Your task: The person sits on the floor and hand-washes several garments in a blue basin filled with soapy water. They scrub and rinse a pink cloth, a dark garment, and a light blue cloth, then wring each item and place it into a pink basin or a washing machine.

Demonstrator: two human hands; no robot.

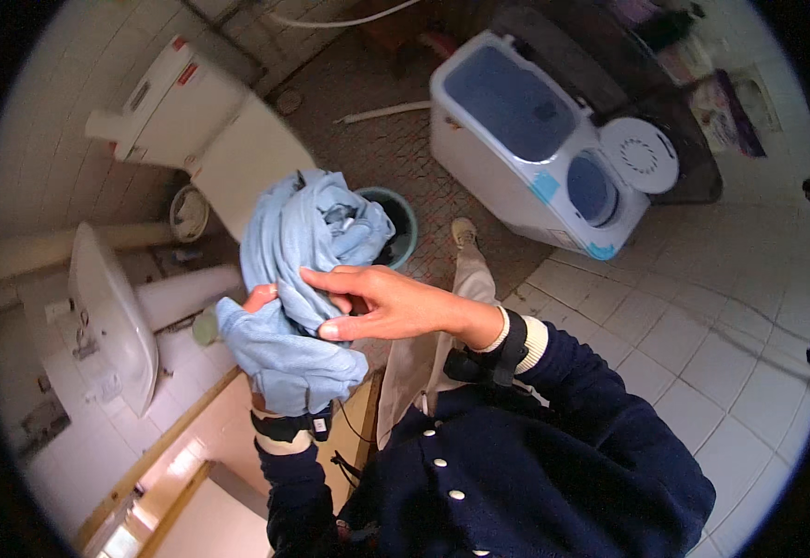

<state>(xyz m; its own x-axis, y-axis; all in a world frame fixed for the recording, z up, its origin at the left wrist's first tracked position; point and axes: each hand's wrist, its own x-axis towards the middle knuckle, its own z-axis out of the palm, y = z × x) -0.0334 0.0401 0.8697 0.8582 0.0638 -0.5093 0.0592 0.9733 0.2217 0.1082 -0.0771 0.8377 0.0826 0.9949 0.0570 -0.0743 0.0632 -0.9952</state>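
A bunched light-blue cloth garment [293, 230] hangs over my left hand [260, 298], which is mostly hidden beneath the fabric, with a finger or thumb showing at its left side. My right hand [384, 303] pinches a fold of the same garment between thumb and fingers, at the middle of the bundle. Behind the garment, partly covered by it, a round teal bucket [410, 230] stands on the floor with something dark inside.
A white twin-tub washing machine [488, 167] with both tubs uncovered stands at the upper right. A white washbasin [115, 328] is at the left, a toilet [237, 132] at the upper left, and a small waste bin [189, 213] beside it. A pale hose [384, 111] lies on the floor.
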